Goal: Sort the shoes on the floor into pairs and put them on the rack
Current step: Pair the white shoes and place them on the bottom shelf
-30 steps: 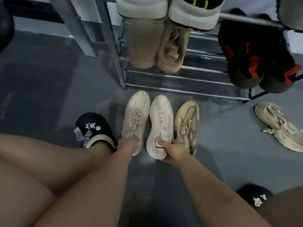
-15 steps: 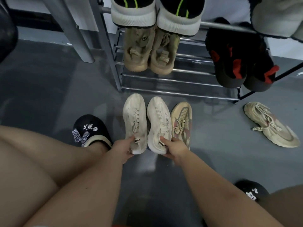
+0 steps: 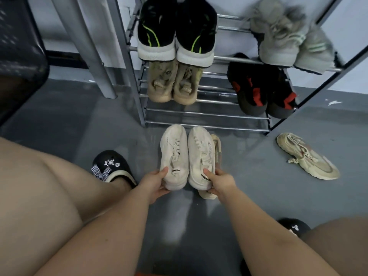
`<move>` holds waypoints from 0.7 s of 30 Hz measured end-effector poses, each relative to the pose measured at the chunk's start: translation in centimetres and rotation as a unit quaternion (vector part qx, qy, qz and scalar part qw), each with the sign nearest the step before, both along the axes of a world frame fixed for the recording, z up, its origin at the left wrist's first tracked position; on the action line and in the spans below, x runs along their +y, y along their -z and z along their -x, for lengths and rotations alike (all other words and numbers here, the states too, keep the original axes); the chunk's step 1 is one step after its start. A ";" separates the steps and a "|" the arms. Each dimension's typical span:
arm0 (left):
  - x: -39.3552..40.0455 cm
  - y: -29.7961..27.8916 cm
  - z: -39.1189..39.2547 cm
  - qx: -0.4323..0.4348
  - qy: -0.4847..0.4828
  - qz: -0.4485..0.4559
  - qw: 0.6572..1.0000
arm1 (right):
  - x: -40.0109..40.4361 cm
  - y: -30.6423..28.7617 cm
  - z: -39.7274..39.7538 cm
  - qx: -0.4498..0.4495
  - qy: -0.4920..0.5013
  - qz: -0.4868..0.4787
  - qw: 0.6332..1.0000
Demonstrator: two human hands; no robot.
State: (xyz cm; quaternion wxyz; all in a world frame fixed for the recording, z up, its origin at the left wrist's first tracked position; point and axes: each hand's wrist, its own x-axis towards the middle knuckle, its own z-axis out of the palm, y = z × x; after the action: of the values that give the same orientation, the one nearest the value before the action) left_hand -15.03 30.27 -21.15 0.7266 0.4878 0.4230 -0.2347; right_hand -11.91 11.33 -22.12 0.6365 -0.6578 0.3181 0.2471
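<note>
Fingers of the left hand [image 3: 154,181] are curled round the heel of the left cream shoe [image 3: 174,156], and those of the right hand [image 3: 220,181] are curled round the heel of the right cream shoe [image 3: 201,158], so the matched pair is held side by side just in front of the rack [image 3: 207,114], partly covering a beige shoe [image 3: 217,144] on the floor. The step in hand is judged to be carrying this pair to the rack, and a lift forward onto the bare bottom bars is called for next, toes kept level. Grey floor [image 3: 79,120] is seen throughout, with a table leg [image 3: 93,56] at the left, four pairs already set on the rack, and another beige shoe [image 3: 306,156] lying well apart at the right.
</note>
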 end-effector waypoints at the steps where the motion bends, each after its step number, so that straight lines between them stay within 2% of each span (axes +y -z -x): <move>1: 0.1 -0.3 -0.1 -0.006 0.002 -0.004 1.000 | -0.1 -0.3 0.1 -0.003 0.002 -0.007 1.000; 9: 0.8 -0.9 -2.1 -0.026 0.010 -0.019 0.999 | -0.1 -1.6 -0.5 0.009 0.010 -0.012 1.000; 21: 3.3 -0.2 -9.5 -0.024 0.004 -0.025 0.999 | 1.9 -1.9 -10.7 -0.006 -0.114 0.042 0.993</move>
State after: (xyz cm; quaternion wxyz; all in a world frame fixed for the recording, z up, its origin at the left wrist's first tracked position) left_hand -5.54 33.56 -20.93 0.7230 0.5134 0.4091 -0.2154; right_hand -1.18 13.20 -20.18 0.5784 -0.7170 0.2473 0.3003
